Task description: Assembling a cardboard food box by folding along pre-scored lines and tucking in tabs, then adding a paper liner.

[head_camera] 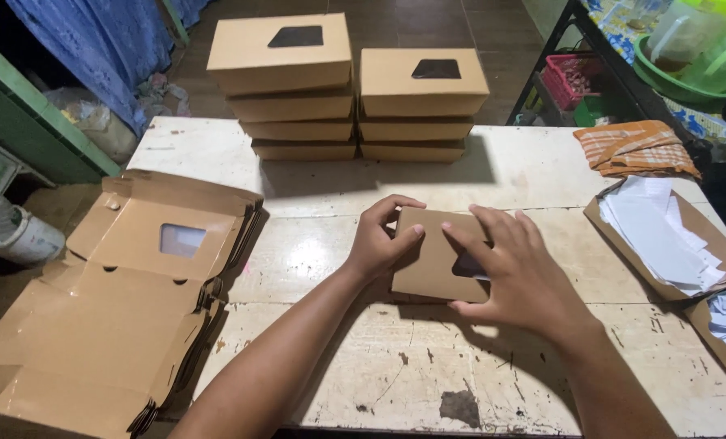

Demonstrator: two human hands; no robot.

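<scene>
Brown cardboard box (429,258) between left hand (379,244) and right hand (513,272).

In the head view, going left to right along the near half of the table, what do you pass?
Stack of flat unfolded cardboard boxes → left hand → folded brown box with a window, held by both hands → right hand → open box of white paper sheets.
</scene>
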